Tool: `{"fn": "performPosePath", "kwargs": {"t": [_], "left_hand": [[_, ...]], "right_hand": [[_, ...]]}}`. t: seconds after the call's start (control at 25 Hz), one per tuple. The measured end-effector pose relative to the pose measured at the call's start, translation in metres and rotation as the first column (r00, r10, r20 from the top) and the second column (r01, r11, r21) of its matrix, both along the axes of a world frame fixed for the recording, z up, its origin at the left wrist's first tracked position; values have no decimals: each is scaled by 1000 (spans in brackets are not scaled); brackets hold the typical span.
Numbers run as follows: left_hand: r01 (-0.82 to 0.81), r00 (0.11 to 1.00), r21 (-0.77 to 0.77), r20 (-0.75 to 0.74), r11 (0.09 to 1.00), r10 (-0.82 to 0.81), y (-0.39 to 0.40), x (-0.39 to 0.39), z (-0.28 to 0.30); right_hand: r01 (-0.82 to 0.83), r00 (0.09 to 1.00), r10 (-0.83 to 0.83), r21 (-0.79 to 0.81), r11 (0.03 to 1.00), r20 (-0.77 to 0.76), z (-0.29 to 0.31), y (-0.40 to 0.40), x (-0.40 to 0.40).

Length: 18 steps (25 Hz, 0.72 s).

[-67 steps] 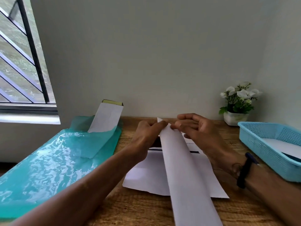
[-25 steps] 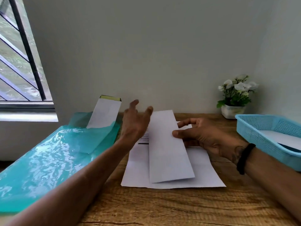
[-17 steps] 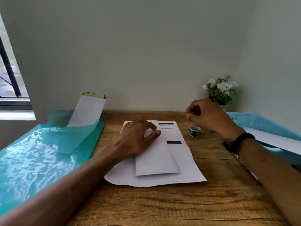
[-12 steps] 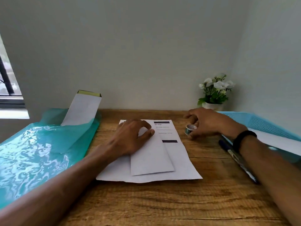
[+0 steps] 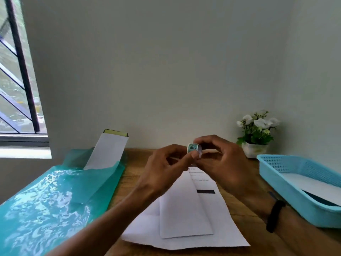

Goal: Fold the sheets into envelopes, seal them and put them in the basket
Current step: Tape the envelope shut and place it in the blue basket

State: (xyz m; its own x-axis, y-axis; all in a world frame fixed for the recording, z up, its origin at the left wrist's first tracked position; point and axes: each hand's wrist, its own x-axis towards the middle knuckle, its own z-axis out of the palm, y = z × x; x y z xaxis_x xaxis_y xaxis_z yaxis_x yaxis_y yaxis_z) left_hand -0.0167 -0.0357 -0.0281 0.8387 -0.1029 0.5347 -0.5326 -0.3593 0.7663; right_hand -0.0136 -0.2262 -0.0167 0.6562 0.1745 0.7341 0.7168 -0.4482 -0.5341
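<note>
A small roll of patterned teal tape [image 5: 193,148] is held up above the table between both hands. My right hand [image 5: 219,163] grips the roll. The thumb and fingers of my left hand [image 5: 164,170] pinch at its lower edge. Below them a white envelope [image 5: 184,211] lies flat on a printed sheet [image 5: 227,228] on the wooden table [image 5: 245,202]. The light blue basket [image 5: 280,185] stands at the right with a white envelope inside.
A teal plastic bag [image 5: 48,200] with a white envelope [image 5: 108,150] sticking out lies at the left. A small potted plant with white flowers [image 5: 256,133] stands at the back right by the wall. A window is at far left.
My right hand picked the tape roll off the table and lifted it. My left hand left the envelope and came up to the roll. The envelope stays flat on the sheet.
</note>
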Motion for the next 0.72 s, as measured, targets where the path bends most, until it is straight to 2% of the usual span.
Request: {"fn": "performPosePath", "kwargs": {"t": [0.12,0.2,0.28,0.36,0.44,0.52,0.72], "left_hand": [[-20,999,-26,41,999,21,1,-1,-1],[-36,997,-6,74,999,36,1,-3,-2],[-33,996,-16,85,999,35,1,-4,-2],[-43,994,-6,103,999,44,4,-3,-2],[-65,990,32,126,997,61,7,0,-4],[-72,988,63,140,995,63,9,3,-5],[-5,989,25,147,1000,1,11,7,-7]], "right_hand": [[104,961,-68,-124,987,267,-9,7,1],[100,957,-54,-147,984,286,-10,9,3],[60,987,-50,-57,997,154,-7,8,2],[-36,998,41,109,993,-44,-1,5,3],[-100,975,144,244,965,-169,4,0,5],[-119,955,185,270,956,-230,8,-4,5],[-137,918,208,221,966,-339,8,-7,5]]}}
